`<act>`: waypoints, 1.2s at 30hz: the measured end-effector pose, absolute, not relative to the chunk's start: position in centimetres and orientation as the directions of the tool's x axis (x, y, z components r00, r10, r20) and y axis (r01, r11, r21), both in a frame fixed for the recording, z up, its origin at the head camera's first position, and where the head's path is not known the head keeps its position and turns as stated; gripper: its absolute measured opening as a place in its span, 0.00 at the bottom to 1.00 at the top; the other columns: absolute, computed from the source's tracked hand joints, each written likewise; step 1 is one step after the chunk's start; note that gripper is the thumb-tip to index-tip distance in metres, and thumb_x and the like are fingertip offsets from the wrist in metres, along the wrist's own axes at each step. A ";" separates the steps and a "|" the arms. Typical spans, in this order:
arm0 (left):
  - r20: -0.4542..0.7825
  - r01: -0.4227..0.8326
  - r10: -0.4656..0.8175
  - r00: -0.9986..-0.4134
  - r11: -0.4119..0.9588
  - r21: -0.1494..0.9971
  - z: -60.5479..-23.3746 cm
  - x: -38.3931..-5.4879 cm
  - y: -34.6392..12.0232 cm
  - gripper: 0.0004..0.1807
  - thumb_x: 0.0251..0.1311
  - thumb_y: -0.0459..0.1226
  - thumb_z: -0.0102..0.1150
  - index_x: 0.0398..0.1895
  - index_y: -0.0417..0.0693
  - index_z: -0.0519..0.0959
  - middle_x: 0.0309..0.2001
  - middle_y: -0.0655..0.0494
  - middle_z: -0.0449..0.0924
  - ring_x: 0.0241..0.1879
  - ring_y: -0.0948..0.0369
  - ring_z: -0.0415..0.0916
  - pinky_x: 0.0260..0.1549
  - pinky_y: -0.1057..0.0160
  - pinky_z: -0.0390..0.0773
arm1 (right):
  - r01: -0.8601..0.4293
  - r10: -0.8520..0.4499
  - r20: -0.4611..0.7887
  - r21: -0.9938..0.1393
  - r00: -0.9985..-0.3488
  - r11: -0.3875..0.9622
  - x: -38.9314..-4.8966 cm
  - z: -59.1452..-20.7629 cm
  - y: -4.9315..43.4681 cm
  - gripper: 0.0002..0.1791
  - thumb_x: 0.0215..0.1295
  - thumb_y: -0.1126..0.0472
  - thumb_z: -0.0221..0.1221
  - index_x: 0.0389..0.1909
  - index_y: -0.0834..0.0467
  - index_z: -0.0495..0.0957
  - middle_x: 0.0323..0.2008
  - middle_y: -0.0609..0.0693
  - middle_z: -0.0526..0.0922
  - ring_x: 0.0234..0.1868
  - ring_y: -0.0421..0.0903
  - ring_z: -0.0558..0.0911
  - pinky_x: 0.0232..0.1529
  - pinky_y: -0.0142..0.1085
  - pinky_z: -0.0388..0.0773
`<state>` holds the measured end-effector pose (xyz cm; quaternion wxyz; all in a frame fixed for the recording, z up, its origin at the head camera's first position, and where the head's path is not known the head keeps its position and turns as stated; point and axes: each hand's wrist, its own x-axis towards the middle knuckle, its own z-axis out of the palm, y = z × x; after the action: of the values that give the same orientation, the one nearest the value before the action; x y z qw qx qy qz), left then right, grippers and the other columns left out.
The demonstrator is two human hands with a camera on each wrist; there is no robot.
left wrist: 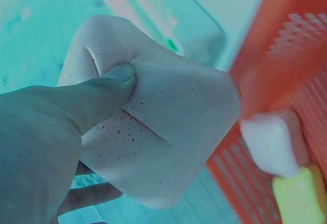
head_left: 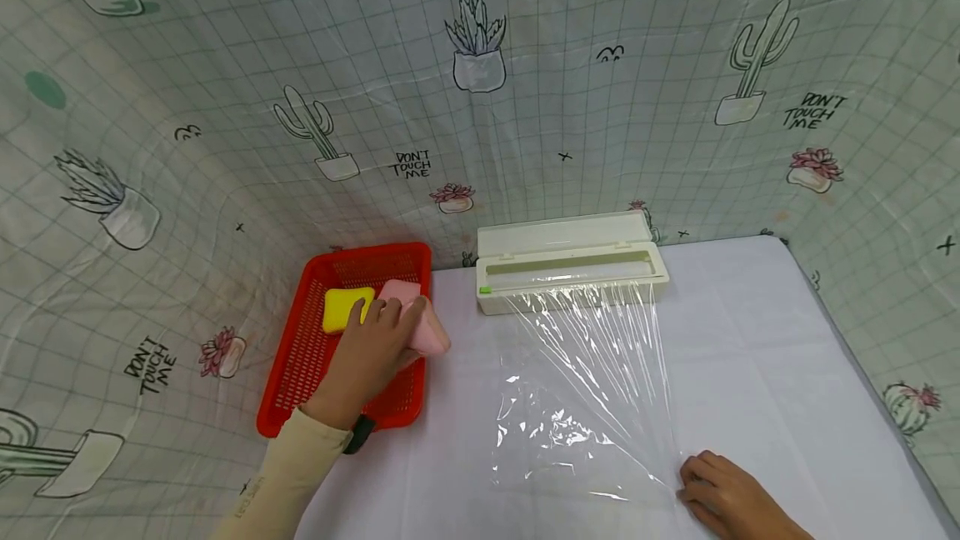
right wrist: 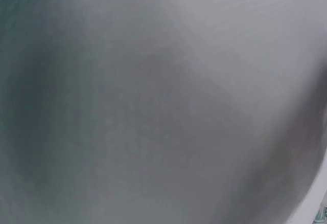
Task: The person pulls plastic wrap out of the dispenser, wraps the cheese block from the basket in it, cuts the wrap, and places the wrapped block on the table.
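In the head view my left hand (head_left: pixel 375 357) holds a pink sponge (head_left: pixel 431 335) over the right side of a red basket (head_left: pixel 293 382). The left wrist view shows my thumb (left wrist: pixel 110 83) pressing a dent into this sponge (left wrist: pixel 179 106). Inside the basket lie a yellow sponge (head_left: pixel 341 309) and another pink sponge (head_left: pixel 400 290). Clear plastic wrap (head_left: pixel 577 390) stretches forward from a white dispenser (head_left: pixel 573 298) across the table. At the wrap's near right corner my right hand (head_left: pixel 727 494) pinches the film, its fingers curled. The right wrist view is a grey blur.
The dispenser's lid (head_left: pixel 566 232) stands raised at the back, with a small green piece (head_left: pixel 485 290) at its left front. White cloth covers the table (head_left: pixel 765 340). A curtain printed with cacti (head_left: pixel 547 132) hangs behind and along both sides.
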<state>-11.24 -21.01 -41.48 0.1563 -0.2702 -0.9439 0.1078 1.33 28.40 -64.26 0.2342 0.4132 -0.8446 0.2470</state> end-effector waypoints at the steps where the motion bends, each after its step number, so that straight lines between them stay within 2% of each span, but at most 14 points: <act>1: 0.240 0.486 0.552 -0.798 0.826 -0.285 -41.5 -11.2 -20.5 0.47 0.46 0.49 0.86 0.68 0.44 0.72 0.49 0.39 0.82 0.52 0.42 0.79 0.59 0.37 0.78 | -0.810 -0.583 0.595 -0.223 -0.553 0.542 1.4 -64.2 28.4 0.35 0.85 0.42 0.39 0.24 0.49 0.87 0.36 0.40 0.80 0.36 0.35 0.72 0.38 0.25 0.71; 8: 0.221 0.552 0.606 -0.764 0.792 -0.260 -42.3 -10.6 -16.4 0.45 0.50 0.50 0.83 0.69 0.48 0.72 0.51 0.43 0.81 0.55 0.45 0.78 0.63 0.39 0.75 | -0.807 -0.580 0.589 -0.241 -0.563 0.538 1.4 -64.2 28.2 0.35 0.85 0.43 0.39 0.25 0.50 0.87 0.36 0.41 0.79 0.36 0.35 0.71 0.38 0.25 0.71; 21: 0.112 0.655 0.677 -0.727 0.734 -0.180 -47.8 -9.3 -9.5 0.39 0.59 0.55 0.76 0.71 0.57 0.73 0.54 0.51 0.84 0.55 0.52 0.81 0.63 0.46 0.76 | -0.802 -0.573 0.586 -0.256 -0.572 0.539 1.5 -64.2 28.0 0.36 0.85 0.43 0.38 0.25 0.51 0.87 0.37 0.41 0.79 0.36 0.34 0.71 0.37 0.23 0.71; 30: 0.087 0.709 0.737 -0.671 0.671 -0.216 -49.9 -8.4 -6.2 0.36 0.61 0.55 0.75 0.71 0.60 0.74 0.53 0.56 0.83 0.54 0.55 0.81 0.61 0.52 0.76 | -0.808 -0.578 0.588 -0.256 -0.566 0.530 1.5 -64.2 28.2 0.36 0.85 0.43 0.38 0.25 0.51 0.88 0.36 0.41 0.79 0.35 0.35 0.72 0.36 0.24 0.71; 36: 0.056 0.721 0.748 -0.661 0.654 -0.229 -50.7 -7.7 -4.5 0.34 0.62 0.51 0.74 0.71 0.62 0.74 0.53 0.58 0.82 0.55 0.56 0.80 0.63 0.53 0.75 | -0.807 -0.575 0.591 -0.252 -0.565 0.534 1.6 -64.2 28.2 0.36 0.85 0.43 0.38 0.25 0.52 0.88 0.36 0.41 0.79 0.35 0.35 0.72 0.37 0.24 0.71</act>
<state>-7.67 -4.54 -50.71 0.0726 -0.4051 -0.9066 0.0936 1.58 28.22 -64.20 0.2251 0.4082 -0.8464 0.2574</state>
